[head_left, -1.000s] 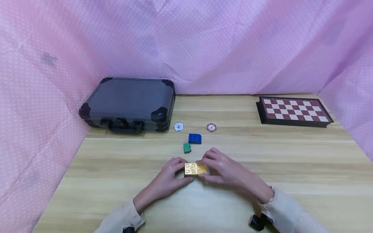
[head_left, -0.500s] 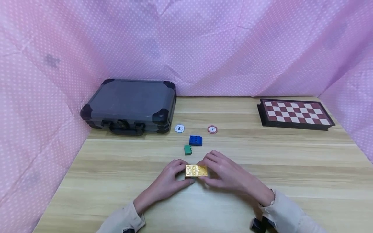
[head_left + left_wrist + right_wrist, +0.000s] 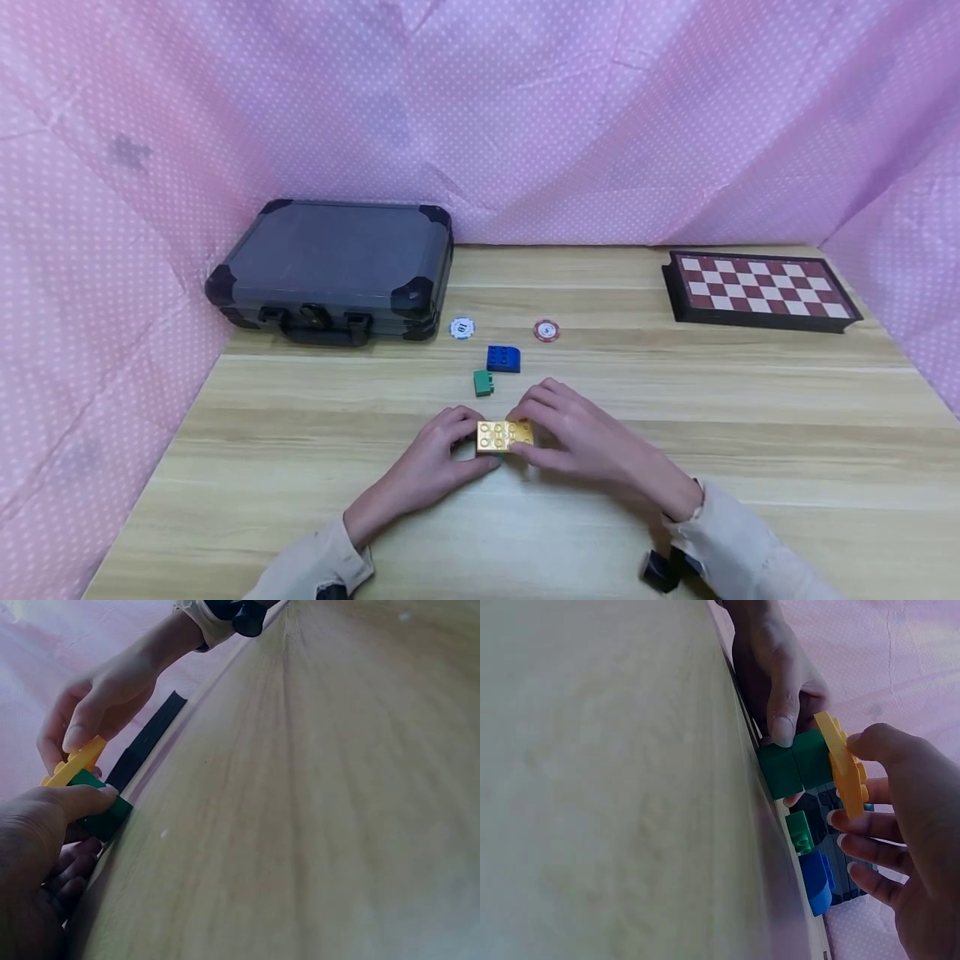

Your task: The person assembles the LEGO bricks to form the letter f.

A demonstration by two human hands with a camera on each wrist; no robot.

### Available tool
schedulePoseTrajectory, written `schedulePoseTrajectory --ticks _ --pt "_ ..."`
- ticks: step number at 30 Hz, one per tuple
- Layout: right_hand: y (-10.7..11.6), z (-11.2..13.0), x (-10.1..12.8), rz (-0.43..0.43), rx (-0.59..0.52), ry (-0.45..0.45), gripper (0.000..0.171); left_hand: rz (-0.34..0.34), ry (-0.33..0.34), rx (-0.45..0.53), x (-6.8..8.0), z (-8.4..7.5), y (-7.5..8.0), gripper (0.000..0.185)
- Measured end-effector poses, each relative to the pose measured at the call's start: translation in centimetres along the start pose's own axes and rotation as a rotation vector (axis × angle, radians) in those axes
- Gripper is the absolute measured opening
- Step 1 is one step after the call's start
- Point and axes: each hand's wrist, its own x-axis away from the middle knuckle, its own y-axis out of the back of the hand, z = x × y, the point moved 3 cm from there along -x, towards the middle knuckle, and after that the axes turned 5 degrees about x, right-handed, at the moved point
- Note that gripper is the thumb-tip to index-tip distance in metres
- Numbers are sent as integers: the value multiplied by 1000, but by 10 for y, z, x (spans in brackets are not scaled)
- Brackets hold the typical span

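A flat yellow studded brick (image 3: 504, 435) sits on top of a green block (image 3: 795, 769) on the wooden table (image 3: 750, 433). My left hand (image 3: 438, 454) grips the green block from the left, its thumb (image 3: 784, 727) pressed on the block's side. My right hand (image 3: 573, 437) pinches the yellow brick (image 3: 841, 761) from the right, thumb on one edge and fingers on the other. In the left wrist view the yellow brick (image 3: 75, 761) lies slightly tilted over the green block (image 3: 105, 814).
Just behind the hands lie a small green brick (image 3: 483, 382) and a blue brick (image 3: 502, 358). Farther back are a white chip (image 3: 462, 327), a red chip (image 3: 546, 331), a dark case (image 3: 337, 267) at left and a checkerboard (image 3: 761, 287) at right. Pink cloth walls surround the table.
Both hands and the yellow brick stay in the same spot; only the head view shifts slightly.
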Motion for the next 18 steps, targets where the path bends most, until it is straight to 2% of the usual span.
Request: schedulePoseTrajectory --ticks 9,18 --pt "2 -11 -7 -84 -69 -8 21 0 11 -3 -1 0 1 30" --pt "-2 -24 -17 -86 -150 -99 21 -3 4 -8 -1 0 0 31"
